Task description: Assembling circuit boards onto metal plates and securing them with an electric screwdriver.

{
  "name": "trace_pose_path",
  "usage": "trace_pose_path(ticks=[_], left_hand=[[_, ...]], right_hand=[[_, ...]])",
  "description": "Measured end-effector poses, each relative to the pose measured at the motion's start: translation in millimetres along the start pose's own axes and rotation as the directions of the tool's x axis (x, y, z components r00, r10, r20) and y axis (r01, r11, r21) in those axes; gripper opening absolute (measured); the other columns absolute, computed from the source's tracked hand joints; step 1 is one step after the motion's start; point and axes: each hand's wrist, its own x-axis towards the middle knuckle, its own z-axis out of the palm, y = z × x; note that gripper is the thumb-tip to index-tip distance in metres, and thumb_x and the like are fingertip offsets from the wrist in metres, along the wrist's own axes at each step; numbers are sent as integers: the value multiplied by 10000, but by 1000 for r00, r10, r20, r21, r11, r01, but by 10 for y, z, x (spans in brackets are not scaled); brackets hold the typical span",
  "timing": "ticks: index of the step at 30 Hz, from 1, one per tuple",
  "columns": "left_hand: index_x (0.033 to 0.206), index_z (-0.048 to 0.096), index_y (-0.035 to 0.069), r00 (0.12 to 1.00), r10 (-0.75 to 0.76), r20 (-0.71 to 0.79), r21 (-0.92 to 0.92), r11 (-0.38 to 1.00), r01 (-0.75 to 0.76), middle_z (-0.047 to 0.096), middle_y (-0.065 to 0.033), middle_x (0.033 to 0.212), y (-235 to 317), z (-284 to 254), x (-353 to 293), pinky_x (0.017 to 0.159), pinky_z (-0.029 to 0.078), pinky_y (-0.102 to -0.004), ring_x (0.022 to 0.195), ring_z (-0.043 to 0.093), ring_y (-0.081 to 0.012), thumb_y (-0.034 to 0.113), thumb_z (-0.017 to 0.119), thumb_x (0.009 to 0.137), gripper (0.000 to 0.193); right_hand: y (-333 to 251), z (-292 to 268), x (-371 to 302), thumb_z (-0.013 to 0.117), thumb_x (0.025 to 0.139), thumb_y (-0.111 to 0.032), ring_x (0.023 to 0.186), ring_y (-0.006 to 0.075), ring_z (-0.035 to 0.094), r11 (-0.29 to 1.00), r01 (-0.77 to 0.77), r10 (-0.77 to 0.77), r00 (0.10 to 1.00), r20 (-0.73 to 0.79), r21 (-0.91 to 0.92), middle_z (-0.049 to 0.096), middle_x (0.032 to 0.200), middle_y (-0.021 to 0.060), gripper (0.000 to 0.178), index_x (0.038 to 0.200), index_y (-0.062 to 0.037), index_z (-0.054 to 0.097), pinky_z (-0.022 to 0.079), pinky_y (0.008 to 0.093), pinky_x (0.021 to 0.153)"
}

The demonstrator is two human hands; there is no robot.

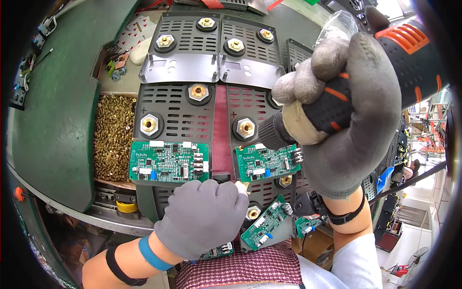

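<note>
My right hand [370, 106], in a grey glove, is wrapped round a black and orange cordless drill [409, 58]. The drill's chuck [274, 131] points left, above a green circuit board [267, 164] on a dark slotted metal panel. My left hand [204, 219], also gloved, is closed with its knuckles up, just below another circuit board [168, 161] on the neighbouring panel. Whatever its fingers hold is hidden. A third circuit board [266, 224] lies tilted on a panel near my lap. Brass fittings with hex nuts [150, 125] stand on the panels.
Left of the panels a tray holds many small brass screws [114, 139]. A green worktop [53, 115] fills the left side. More silver-edged panels [182, 70] lie at the back. A yellow tape roll [126, 206] sits under the bench's front edge.
</note>
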Motion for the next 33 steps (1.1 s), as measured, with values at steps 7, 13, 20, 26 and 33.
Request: trace_pose_path(ticks=[7, 13, 20, 26, 33], left_hand=[[746, 598, 127, 997, 48, -66, 69, 997, -44, 366, 23, 632, 7, 64, -5, 476, 335, -283, 560, 445, -127, 177, 657, 729, 79], [731, 590, 114, 990, 137, -31, 89, 987, -134, 387, 14, 624, 31, 153, 30, 456, 337, -286, 551, 450, -135, 148, 648, 704, 73], [752, 600, 82, 992, 125, -28, 59, 991, -123, 407, 10, 633, 42, 163, 55, 452, 340, -289, 553, 456, -140, 160, 631, 704, 97], [750, 594, 72, 994, 99, -42, 37, 995, -97, 408, 7, 631, 76, 191, 10, 463, 345, -291, 554, 460, -139, 167, 608, 702, 107], [745, 591, 102, 997, 70, -16, 204, 977, -65, 448, -11, 634, 84, 129, 93, 489, 391, -305, 577, 511, -155, 173, 595, 740, 71]], right_hand=[[62, -36, -57, 436, 967, -243, 669, 172, 529, 997, 57, -60, 997, 55, 57, 517, 875, 82, 256, 935, 2, 505, 516, 383, 629], [47, 93, -61, 444, 966, -225, 656, 168, 529, 1000, 6, -6, 1000, -17, 3, 514, 847, 73, 235, 903, -4, 494, 516, 373, 619], [45, 181, -102, 417, 974, -183, 658, 164, 542, 992, -121, 123, 992, 37, -46, 506, 793, 78, 221, 867, 2, 470, 525, 361, 643], [186, 81, -14, 419, 968, -200, 627, 153, 488, 984, -165, 168, 985, 43, -70, 459, 761, 59, 222, 841, -21, 449, 486, 348, 628], [-96, -33, 29, 423, 960, -237, 576, 134, 407, 999, -18, 12, 993, 116, 47, 393, 731, 33, 234, 813, -54, 427, 431, 337, 597]])
